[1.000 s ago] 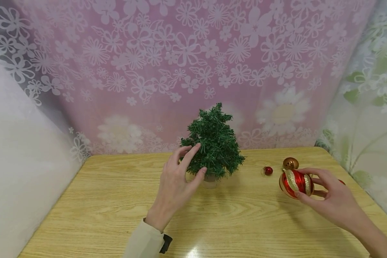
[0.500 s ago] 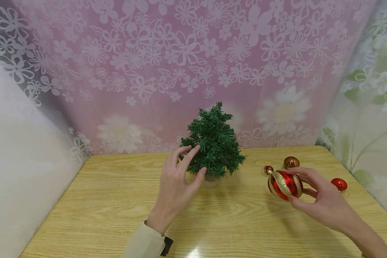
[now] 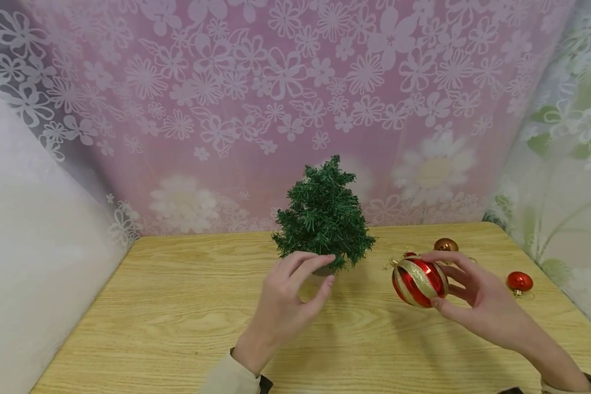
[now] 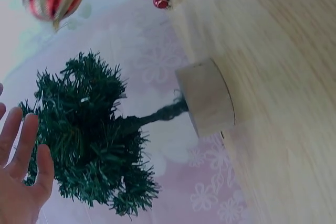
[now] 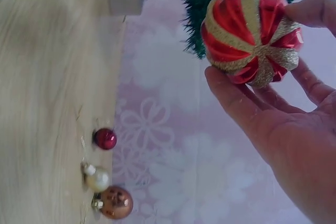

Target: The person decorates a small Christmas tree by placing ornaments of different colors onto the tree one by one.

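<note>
My right hand (image 3: 487,306) holds a large red Christmas bauble (image 3: 418,282) with glittery gold stripes above the table, between thumb and fingers. Its gold cap points left, towards the small artificial Christmas tree (image 3: 325,213). In the right wrist view the striped bauble (image 5: 252,35) overlaps part of the tree. My left hand (image 3: 290,306) is in front of the tree's lower branches, fingers loosely bent and holding nothing. That hand hides most of the tree's base in the head view; the left wrist view shows the pale round base (image 4: 207,98) standing on the table.
Behind my right hand lie a copper bauble (image 3: 446,244), a small dark red bauble (image 5: 106,139) and a pearly bauble (image 5: 97,178). A shiny red bauble (image 3: 519,282) sits near the right edge of the wooden table (image 3: 177,306). Flowered cloth (image 3: 226,109) hangs behind.
My right hand has carried the striped bauble left, closer to the tree, uncovering the shiny red bauble. My left hand has moved slightly right and down from the tree's left side.
</note>
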A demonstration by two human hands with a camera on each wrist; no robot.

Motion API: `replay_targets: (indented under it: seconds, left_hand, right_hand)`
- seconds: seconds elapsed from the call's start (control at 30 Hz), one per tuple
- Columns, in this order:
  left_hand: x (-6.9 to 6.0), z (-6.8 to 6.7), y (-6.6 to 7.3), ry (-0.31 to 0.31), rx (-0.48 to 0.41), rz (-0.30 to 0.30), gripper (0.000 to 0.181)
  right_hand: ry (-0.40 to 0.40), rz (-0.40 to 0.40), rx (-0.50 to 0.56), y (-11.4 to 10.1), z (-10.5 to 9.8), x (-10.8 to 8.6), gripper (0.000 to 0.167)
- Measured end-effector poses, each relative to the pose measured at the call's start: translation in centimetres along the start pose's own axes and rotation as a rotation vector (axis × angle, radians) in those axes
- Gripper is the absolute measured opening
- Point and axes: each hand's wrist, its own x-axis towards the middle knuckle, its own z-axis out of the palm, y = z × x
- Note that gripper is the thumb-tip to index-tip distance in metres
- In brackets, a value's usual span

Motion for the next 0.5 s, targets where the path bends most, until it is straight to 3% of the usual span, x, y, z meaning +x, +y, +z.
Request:
replay_targets:
  seconds: [0.27,0.5]
  left_hand:
    - [-0.1,0.8,0.5,-0.065,-0.015,-0.043,0.03]
    - [-0.1,1.0,0.9,-0.099,-0.003,-0.088,0.03]
  right_hand:
    - [-0.158,-0.056,0.403,-1.0,-0.3,1.4,0.063]
    - [-0.288,-0.078,0.527,-1.6,0.5,2.5,0.061]
